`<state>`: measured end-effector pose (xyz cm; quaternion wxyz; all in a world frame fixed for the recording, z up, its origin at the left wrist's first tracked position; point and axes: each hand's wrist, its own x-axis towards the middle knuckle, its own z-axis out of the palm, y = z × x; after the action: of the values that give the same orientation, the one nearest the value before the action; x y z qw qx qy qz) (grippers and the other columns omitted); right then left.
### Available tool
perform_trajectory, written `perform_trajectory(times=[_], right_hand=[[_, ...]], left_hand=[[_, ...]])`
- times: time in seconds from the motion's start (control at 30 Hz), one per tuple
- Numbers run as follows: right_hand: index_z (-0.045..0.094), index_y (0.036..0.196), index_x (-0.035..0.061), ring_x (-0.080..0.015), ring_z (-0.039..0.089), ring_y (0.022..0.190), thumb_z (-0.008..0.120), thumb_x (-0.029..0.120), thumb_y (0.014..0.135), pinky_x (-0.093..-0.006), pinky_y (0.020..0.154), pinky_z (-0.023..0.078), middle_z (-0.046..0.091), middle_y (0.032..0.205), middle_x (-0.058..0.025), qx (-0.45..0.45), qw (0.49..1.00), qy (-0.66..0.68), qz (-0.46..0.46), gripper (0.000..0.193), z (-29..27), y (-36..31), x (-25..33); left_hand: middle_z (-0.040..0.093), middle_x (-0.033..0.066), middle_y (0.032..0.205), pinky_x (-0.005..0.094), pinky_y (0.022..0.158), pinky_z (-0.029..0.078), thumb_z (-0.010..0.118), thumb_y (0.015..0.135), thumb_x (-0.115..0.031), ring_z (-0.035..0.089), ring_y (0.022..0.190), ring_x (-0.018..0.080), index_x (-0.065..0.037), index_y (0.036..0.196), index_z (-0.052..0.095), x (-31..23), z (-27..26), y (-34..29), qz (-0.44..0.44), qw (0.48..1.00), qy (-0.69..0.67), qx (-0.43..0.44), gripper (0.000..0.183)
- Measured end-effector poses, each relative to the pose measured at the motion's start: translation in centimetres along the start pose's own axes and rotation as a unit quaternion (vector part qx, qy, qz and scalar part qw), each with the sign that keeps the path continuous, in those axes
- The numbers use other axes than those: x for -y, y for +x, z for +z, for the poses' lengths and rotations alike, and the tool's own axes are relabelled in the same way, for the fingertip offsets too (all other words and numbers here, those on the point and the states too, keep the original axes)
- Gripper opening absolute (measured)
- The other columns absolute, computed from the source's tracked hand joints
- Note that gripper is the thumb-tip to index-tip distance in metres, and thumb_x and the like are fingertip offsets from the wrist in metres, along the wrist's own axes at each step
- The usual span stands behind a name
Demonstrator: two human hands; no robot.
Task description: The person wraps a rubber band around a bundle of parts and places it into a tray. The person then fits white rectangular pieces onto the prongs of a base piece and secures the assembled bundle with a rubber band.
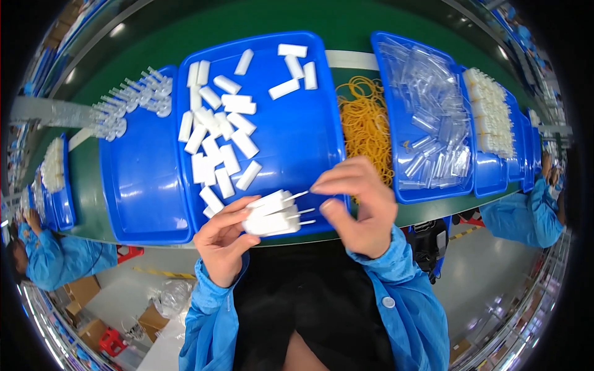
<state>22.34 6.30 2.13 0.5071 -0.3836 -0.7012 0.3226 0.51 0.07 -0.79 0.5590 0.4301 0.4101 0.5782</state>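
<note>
My left hand [221,241] is closed around a small bundle of white plastic pieces with thin white stems [272,216]. The stems point right, toward my right hand [366,210]. That hand is open, its thumb and index finger apart, with the index fingertip close to the upper stem; whether it touches is unclear. Both hands are over the near edge of a blue tray [291,142]. Loose white rectangular pieces [244,143] lie scattered in it, mostly on its left side.
Yellow elastic bands [366,133] lie heaped right of the tray. Beyond them, a blue tray [401,193] holds clear plastic sleeves [427,93]. Another blue tray [145,213] at left carries clear stemmed parts [139,93]. White pieces [490,114] stand packed far right. Co-workers in blue sleeves [516,213] sit either side.
</note>
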Motion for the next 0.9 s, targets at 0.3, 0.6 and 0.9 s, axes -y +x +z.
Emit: perform_trajectory(times=[0.3,0.6,0.9], right_hand=[[0.061,0.085,0.0043,-0.0301,0.052,0.086,0.067,0.001,0.07,-0.0373,0.076,0.041,0.058,0.09,-0.0096,-0.047,0.876,-0.465,0.123,0.017,-13.3,-3.0,-3.5],[0.062,0.098,0.0051,-0.0299,0.05,0.09,0.053,-0.011,0.064,-0.0375,0.081,0.041,0.055,0.1,-0.0107,0.051,0.9,-0.408,0.145,0.038,-13.4,-3.9,-3.8],[0.054,0.09,0.0035,-0.0294,0.049,0.091,0.063,0.001,0.07,-0.039,0.075,0.035,0.055,0.092,-0.0088,0.06,0.85,-0.515,0.095,0.023,-12.7,-2.9,-5.2]], left_hand=[[0.057,0.025,0.116,0.0399,0.094,0.044,0.073,0.072,-0.007,0.059,0.105,0.0312,-0.002,0.106,0.06,0.3,-0.5,0.3,-0.039,0.996,-0.05,-0.056,0.037],[0.057,0.023,0.117,0.0393,0.098,0.041,0.071,0.075,-0.009,0.058,0.108,0.0301,-0.002,0.112,0.059,0.5,0.5,1.0,-0.077,0.995,-0.055,-0.039,0.039],[0.057,0.0152,0.119,0.0396,0.097,0.042,0.066,0.081,-0.015,0.055,0.11,0.0257,-0.003,0.119,0.055,0.2,0.2,0.4,-0.085,0.996,-0.041,-0.004,0.041]])
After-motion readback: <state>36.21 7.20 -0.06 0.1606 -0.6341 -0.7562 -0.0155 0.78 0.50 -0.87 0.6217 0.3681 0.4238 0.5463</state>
